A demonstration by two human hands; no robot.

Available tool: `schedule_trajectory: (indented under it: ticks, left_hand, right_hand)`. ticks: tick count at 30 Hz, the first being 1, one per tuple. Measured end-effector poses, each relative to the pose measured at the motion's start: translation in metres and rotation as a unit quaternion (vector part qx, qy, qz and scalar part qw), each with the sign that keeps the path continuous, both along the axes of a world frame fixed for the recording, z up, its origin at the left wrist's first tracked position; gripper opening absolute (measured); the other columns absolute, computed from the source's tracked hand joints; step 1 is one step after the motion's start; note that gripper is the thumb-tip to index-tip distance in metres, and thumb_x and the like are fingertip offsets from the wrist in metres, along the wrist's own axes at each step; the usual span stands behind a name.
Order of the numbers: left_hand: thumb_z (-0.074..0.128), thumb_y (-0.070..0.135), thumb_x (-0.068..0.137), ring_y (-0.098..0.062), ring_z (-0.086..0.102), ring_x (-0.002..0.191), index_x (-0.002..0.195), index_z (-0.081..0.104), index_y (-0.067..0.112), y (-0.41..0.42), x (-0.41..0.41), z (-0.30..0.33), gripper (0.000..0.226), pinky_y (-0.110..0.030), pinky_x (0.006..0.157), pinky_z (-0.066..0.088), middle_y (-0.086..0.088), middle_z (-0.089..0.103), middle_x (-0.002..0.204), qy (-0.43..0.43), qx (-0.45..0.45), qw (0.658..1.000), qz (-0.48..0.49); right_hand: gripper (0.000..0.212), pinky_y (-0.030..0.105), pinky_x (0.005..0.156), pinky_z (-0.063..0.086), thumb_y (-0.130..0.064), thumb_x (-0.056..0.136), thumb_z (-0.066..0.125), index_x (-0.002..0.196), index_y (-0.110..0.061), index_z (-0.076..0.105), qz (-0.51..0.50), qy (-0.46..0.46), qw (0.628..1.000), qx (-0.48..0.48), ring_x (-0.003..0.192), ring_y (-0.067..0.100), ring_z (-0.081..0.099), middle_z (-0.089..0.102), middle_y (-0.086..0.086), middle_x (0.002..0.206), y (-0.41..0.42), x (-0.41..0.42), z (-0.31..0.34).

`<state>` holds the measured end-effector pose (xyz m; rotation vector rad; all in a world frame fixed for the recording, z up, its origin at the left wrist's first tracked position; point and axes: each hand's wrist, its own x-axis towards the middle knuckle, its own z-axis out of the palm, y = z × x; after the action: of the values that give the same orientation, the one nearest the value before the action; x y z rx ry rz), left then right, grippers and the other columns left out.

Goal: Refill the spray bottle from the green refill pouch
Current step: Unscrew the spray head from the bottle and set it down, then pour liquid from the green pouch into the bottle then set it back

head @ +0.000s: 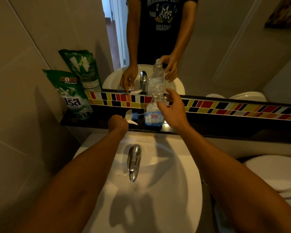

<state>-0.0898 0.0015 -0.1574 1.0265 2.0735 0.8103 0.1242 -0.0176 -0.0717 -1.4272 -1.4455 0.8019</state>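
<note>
A clear spray bottle point(154, 108) is stood upright on the dark shelf point(208, 126) behind the sink point(166, 190), w/ its neck open and the sprayer removed. Blue liquid is seen only near the bottom, below the label.

The bottle's upper part is touched by the right hand point(172, 110); the grip is loose, fingers spread partly around the neck and shoulder, not fully closed.

The white-and-blue sprayer head point(131, 117) is held in the left hand point(118, 122), closed in a fist on it, just left of the bottle, at shelf level. Its thin dip tube is pointed toward the bottle.

The green refill pouch point(72, 96) is leaned upright at the shelf's far left, against the wall, well apart from both hands and untouched. Its reflection is shown in the mirror point(225, 47) above.

A strip of coloured tiles point(225, 106) is run along the wall behind the shelf. A chrome tap point(133, 162) is mounted over the basin, between the forearms. A toilet point(275, 174) is partly seen at the right.
</note>
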Motion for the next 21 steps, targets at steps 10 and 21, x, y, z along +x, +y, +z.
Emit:
schedule_trajectory:
  ticks: [10, 21]
  left_hand:
    - [0.064, 0.036, 0.09, -0.033, 0.062, 0.113, 0.132, 0.06, 0.015, -0.061, -0.03, 0.078, 0.047, -0.047, 0.095, 0.052, -0.011, 0.065, 0.125, 0.151, 0.08, 0.984, -0.048]
    - [0.068, 0.027, 0.089, -0.024, 0.069, 0.094, 0.12, 0.069, 0.015, -0.124, -0.111, 0.12, 0.034, -0.041, 0.09, 0.056, -0.006, 0.074, 0.107, 0.085, 0.084, 0.993, 0.01]
  right_hand:
    - [0.023, 0.026, 0.078, 0.058, -0.012, 0.102, 0.059, 0.122, -0.022, 0.059, 0.012, -0.014, 1.0, -0.025, 0.101, 0.013, 0.064, 0.06, -0.003, 0.118, -0.048, -0.021, -0.005]
    - [0.021, 0.026, 0.056, 0.053, -0.01, 0.104, 0.052, 0.122, -0.021, 0.056, 0.142, -0.069, 0.986, -0.045, 0.073, 0.014, 0.068, 0.067, 0.003, 0.088, -0.059, -0.087, 0.015]
